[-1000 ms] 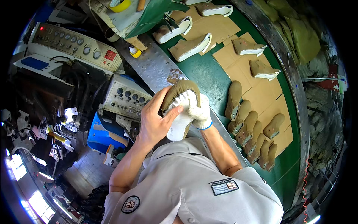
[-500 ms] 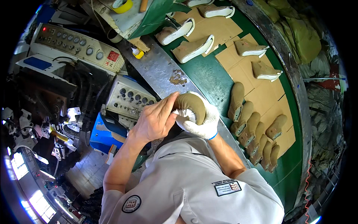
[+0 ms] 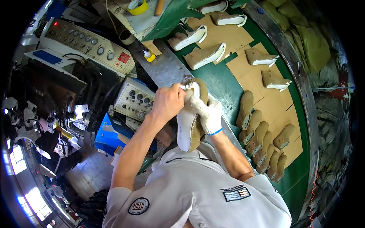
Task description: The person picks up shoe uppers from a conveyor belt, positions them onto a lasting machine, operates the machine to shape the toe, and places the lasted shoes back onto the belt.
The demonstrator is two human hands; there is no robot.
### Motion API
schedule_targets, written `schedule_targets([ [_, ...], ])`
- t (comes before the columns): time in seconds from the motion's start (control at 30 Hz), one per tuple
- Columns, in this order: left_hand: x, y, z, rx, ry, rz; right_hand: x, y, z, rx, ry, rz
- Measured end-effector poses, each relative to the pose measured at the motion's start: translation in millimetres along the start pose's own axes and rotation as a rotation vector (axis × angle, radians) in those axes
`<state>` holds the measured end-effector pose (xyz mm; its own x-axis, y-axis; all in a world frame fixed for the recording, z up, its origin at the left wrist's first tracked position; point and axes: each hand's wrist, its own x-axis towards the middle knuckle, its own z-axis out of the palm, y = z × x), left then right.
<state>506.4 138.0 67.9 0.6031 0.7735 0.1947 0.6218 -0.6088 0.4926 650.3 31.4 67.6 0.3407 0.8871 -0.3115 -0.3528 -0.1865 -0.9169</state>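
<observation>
I hold a tan shoe upper on a white last in front of my chest, its white bottom facing me. My bare left hand pinches the far tip of the shoe. My right hand, in a white knit glove, grips its right side around the middle. Below the shoe is my grey shirt.
A green table with cardboard sheets carries several more tan shoes, a row of them at my right. A metal strip runs along the table edge. Control panels stand at my left. Yellow tape roll sits at the top.
The shoe has been turned over: earlier its tan top faced me, now the white bottom does. Both hands shifted their grip and the shoe is held lengthwise.
</observation>
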Motion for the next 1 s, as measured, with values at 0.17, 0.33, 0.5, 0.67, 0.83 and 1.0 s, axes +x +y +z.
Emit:
schedule_targets([
  [0.17,6.2,-7.0,7.2,-0.179,0.084,-0.195,14.1,8.8,9.1,-0.017,0.081,0.064],
  [0.33,-16.7,0.1,8.3,-0.269,0.129,-0.267,10.5,15.1,22.9,-0.018,0.069,-0.056],
  [0.5,-31.5,-17.8,11.1,-0.066,0.212,-0.257,5.0,19.3,45.2,-0.077,0.036,-0.104],
  [0.67,-47.9,-55.6,-9.0,0.030,0.093,-0.226,5.8,26.5,55.7,-0.150,-0.067,-0.001],
  [0.83,-60.6,-71.2,-54.6,-0.030,-0.056,-0.238,5.3,31.2,61.4,0.057,-0.211,0.128],
  [1.0,-83.6,-51.8,-101.6,-0.116,-0.109,-0.220,3.4,33.5,64.8,0.150,-0.443,0.254],
])
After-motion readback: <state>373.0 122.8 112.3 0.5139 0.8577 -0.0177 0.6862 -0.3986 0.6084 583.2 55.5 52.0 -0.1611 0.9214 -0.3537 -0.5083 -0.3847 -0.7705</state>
